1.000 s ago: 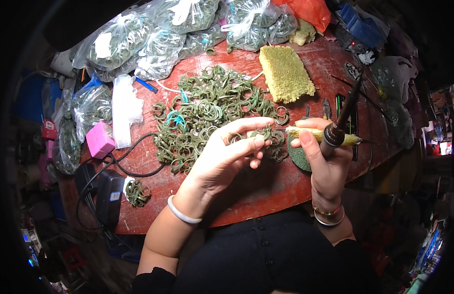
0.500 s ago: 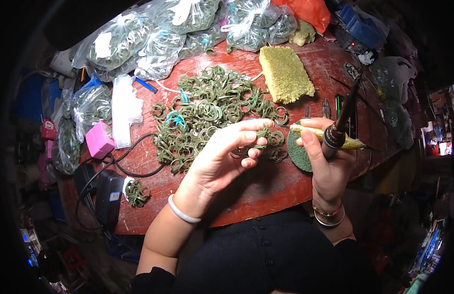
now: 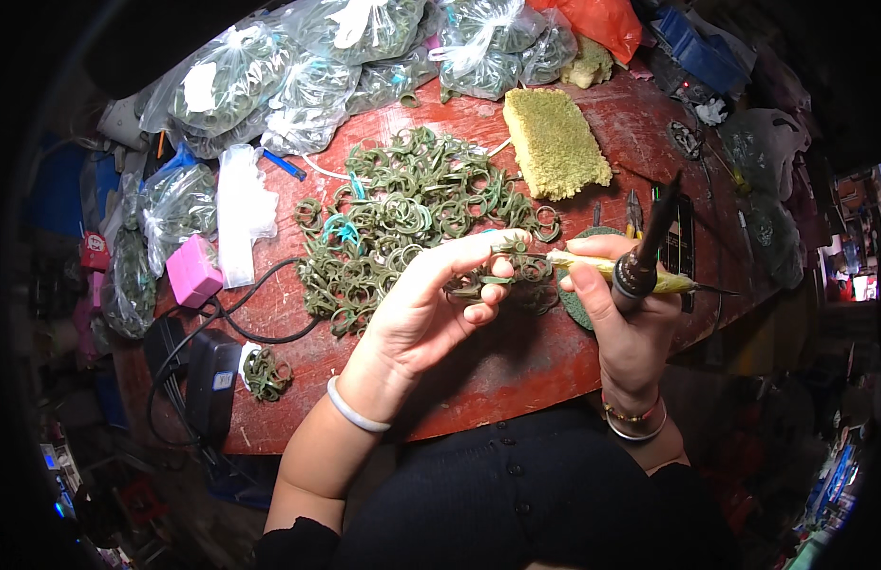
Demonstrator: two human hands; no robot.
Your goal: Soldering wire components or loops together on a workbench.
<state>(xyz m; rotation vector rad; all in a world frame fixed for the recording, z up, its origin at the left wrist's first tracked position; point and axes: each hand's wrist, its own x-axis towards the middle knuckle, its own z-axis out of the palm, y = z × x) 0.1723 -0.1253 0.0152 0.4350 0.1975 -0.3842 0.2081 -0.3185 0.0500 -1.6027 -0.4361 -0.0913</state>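
Observation:
My left hand (image 3: 417, 304) is closed, pinching a small green ring (image 3: 513, 245) between thumb and fingertips; more green shows at its lower fingers. My right hand (image 3: 635, 347) grips two things at once. One is a thin pointed tool with a yellow wrapped handle (image 3: 676, 282), its tip meeting or nearly meeting the ring. The other, a dark pen-like tool resembling a soldering iron (image 3: 638, 271), slants up and away between the fingers. Beyond my left hand spreads a pile of green rings (image 3: 412, 204). A round green pad (image 3: 577, 309) lies partly hidden behind my right hand.
A yellow sponge-like block (image 3: 556, 142) lies behind the pile. Clear bags of green rings (image 3: 236, 81) line the far edge. Pliers (image 3: 634, 214) lie right of the pad. At left are a pink block (image 3: 193, 272), a black box (image 3: 210, 380) with cables, and a small ring cluster (image 3: 267, 374).
My right hand has shifted slightly left, bringing the pointed tip to the ring. The dark tool moved with it, and more of the pliers shows. My left hand has barely moved.

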